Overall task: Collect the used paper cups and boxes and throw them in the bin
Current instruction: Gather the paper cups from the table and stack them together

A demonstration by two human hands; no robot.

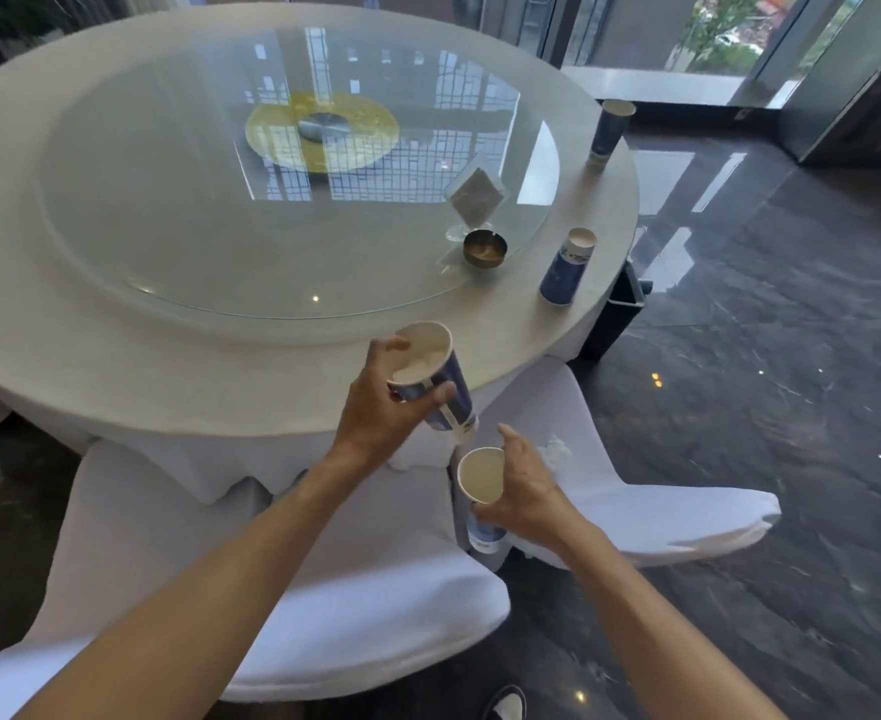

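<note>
Beside table edge point(324, 407), 2 held cups point(430, 376).

- A round table point(116, 387) carried a glass turntable point(168, 210).
- At the turntable's four o'clock edge, a brass ashtray point(484, 247) sat just beside a clear napkin holder point(475, 194).
- White-covered chairs point(324, 615) stood at the table's six o'clock.

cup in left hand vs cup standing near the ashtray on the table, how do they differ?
The held cup is gripped by the left hand and tilted, mouth toward the camera; the table cup stands free and upright on the table rim. The held cup hangs above the table's near edge. Both are blue-and-white paper cups.
</note>
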